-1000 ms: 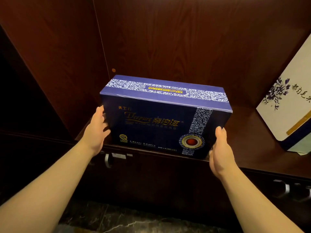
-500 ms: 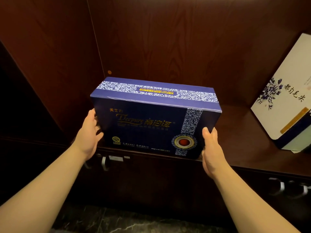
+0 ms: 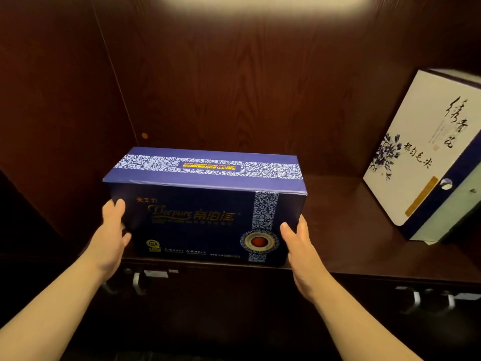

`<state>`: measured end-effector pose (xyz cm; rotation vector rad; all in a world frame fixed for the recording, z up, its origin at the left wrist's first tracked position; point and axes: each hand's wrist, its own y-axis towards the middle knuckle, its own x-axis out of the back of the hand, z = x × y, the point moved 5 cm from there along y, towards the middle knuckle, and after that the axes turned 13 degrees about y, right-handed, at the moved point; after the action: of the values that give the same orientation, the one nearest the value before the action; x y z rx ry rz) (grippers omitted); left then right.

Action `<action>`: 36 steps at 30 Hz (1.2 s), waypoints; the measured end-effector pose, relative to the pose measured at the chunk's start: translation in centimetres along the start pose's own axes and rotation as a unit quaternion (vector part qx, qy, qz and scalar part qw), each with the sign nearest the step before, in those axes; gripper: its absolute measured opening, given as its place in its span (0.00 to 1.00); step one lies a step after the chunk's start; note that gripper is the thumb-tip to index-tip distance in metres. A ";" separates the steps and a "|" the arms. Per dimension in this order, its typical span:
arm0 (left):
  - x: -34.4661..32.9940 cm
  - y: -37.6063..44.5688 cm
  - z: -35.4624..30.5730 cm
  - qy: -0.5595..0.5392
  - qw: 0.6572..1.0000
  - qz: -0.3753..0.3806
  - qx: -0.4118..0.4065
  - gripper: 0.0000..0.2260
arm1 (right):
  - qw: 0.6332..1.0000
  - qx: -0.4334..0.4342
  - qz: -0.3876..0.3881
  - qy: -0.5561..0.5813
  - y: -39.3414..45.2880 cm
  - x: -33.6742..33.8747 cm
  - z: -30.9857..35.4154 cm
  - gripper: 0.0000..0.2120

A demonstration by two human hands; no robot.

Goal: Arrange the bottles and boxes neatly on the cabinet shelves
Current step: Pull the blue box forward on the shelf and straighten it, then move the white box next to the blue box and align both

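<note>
Dark blue box [image 3: 205,204], gold lettering and blue-white patterned bands, at centre of frame on dark wood shelf [image 3: 351,246], front face at shelf's front edge. Left hand [image 3: 112,238] flat against box's left end; right hand [image 3: 299,246] flat against right end, box pressed between the two palms. White box [image 3: 421,157], blue floral print and calligraphy, tilted, at right of frame on same shelf, well apart. Metal handles [image 3: 136,282] below shelf edge.

Dark wood cabinet [image 3: 234,87] w/ metal handles [image 3: 136,281] below.
</note>
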<state>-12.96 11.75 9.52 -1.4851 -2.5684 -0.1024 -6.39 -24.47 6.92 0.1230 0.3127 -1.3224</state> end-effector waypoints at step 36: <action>-41.9 -1.1 -28.8 0.063 0.940 0.241 -0.232 0.07 | 0.841 0.371 -0.360 -0.160 -4.7 23.6 24.9 0.37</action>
<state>9.83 -28.73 30.18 -2.1420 -2.0898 -0.7504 -2.10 -54.27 24.12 0.4645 -0.5202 -2.1310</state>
